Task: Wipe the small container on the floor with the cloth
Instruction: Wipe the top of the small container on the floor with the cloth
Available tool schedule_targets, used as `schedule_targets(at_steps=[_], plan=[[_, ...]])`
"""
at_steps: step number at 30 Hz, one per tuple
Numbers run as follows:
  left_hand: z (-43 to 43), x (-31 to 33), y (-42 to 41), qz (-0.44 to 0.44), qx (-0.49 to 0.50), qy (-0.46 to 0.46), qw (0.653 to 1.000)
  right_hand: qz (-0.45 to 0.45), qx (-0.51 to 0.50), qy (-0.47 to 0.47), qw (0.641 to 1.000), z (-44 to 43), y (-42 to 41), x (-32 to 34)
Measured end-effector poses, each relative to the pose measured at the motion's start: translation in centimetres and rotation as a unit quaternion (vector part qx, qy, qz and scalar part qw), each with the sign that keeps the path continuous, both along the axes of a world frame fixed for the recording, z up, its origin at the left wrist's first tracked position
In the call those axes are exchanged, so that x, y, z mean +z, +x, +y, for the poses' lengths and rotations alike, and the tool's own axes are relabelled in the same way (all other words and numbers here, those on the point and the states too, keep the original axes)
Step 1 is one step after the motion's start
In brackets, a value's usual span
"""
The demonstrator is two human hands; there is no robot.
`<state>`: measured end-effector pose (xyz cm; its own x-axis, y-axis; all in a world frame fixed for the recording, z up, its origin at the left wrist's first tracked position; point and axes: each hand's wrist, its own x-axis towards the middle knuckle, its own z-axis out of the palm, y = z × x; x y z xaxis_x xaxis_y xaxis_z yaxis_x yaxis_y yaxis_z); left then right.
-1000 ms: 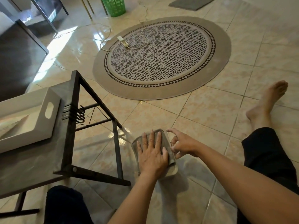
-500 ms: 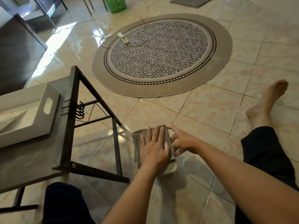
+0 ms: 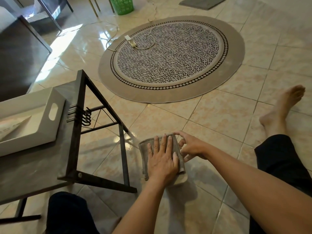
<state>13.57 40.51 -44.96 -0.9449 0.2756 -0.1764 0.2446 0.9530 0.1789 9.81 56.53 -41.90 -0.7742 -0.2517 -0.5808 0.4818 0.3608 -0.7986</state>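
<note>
While the left hand point(image 3: 162, 159) lies flat and spread on the cloth point(image 3: 177, 147) over the container point(image 3: 183, 179) at lower centre, the right hand point(image 3: 190, 146), fingers loosely apart, should brace its side

Left hand point(image 3: 163, 162) flat, fingers spread, right hand point(image 3: 191, 146) beside, fingers curled

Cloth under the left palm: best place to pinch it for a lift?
Likely the far edge of the cloth, from above and beyond the fingertips. That strip lies bare; the left hand presses flat on the middle, the right hand crowds the right edge, and the container barely shows underneath.
</note>
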Motion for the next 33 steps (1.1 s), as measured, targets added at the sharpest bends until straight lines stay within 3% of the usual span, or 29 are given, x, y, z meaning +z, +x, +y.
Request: schedule_targets(at_steps=[5,11,16,23,29,33], plan=[[0.1,-0.6,-0.5,0.003,0.057,-0.003,0.998,-0.001,-0.018,-0.006,1.0,0.0,-0.1,-0.6],[0.8,-0.6,-1.3,0.004,0.005,-0.008,1.0,-0.005,-0.02,-0.015,1.0,0.2,-0.2,-0.7],[-1.0,-0.3,-0.6,-0.004,0.082,0.004,0.997,-0.001,-0.032,-0.013,0.999,-0.2,-0.2,-0.8],[0.2,-0.2,-1.1,-0.006,0.039,-0.014,0.999,-0.002,-0.021,0.002,1.0,-0.3,-0.2,-0.7],[-1.4,-0.2,0.5,-0.005,0.101,0.029,0.995,0.0,-0.026,-0.003,1.0,-0.5,-0.1,-0.9],[-0.1,-0.7,0.3,-0.001,0.06,-0.004,0.998,-0.004,-0.026,0.0,1.0,-0.4,-0.3,-1.0]])
